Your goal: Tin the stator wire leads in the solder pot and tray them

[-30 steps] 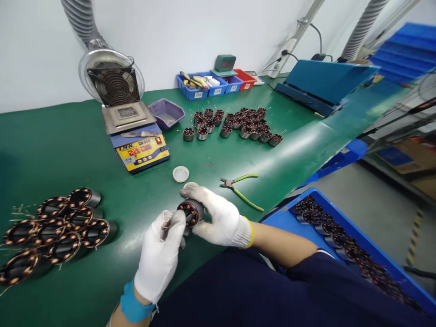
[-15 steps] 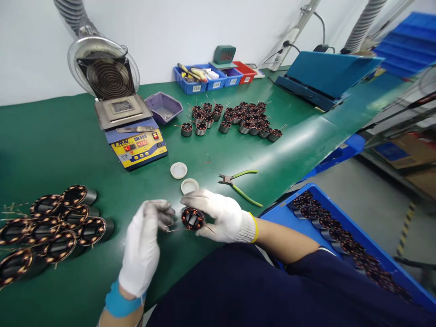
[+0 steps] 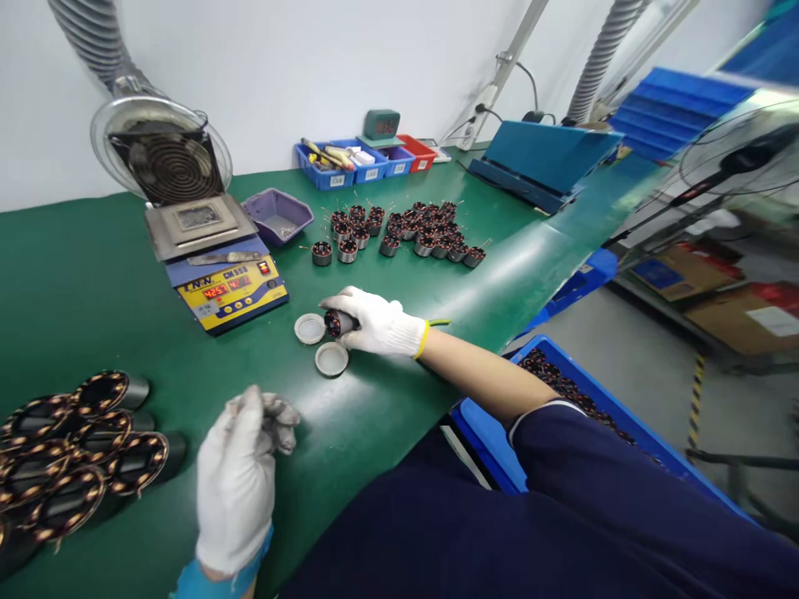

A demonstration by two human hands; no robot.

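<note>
My right hand (image 3: 380, 326), in a white glove, is closed around a motor stator (image 3: 338, 324) with dark core and copper windings. The stator is tilted, its wound end facing left, beside two small round white dishes (image 3: 310, 329). My left hand (image 3: 234, 482), also gloved and wearing a blue wristband, hovers over the near left of the bench with fingers curled in. Whether anything small sits between those fingers is hidden. To its left stands a group of stators (image 3: 138, 462). Behind my right wrist a green handle of the cutting pliers (image 3: 439, 322) shows.
A yellow-and-blue solder pot unit (image 3: 230, 291) stands at the back left under an extraction hose (image 3: 93, 37). Near it are a purple tray (image 3: 275, 208) and several stators (image 3: 430, 233). Parts bins (image 3: 334, 179) line the wall. A blue crate (image 3: 493, 437) holds more stators at right.
My right hand has carried the stator forward and away from my left hand, to beside the white dishes. My left hand has drawn apart with its fingers curled. The view has shifted.
</note>
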